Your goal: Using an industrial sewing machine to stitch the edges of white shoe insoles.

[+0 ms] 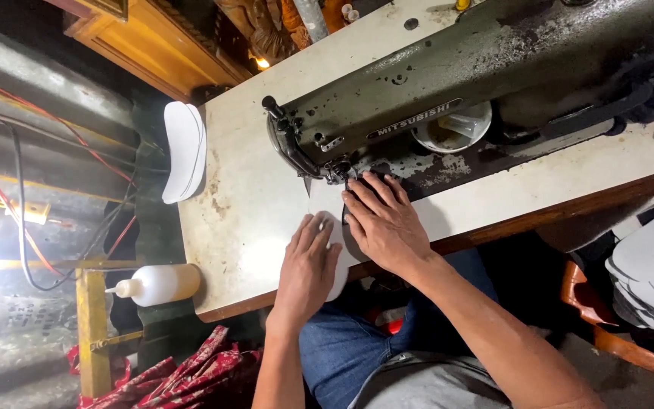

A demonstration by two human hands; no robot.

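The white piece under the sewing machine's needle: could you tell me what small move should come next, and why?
Probably ease the white piece a little further under the needle area. Both the left hand and the right hand lie flat on it, and its edge already sits at the head of the sewing machine.

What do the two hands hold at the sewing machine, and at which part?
Neither grips anything: both hands, left hand and right hand, press flat on the white piece near the needle.
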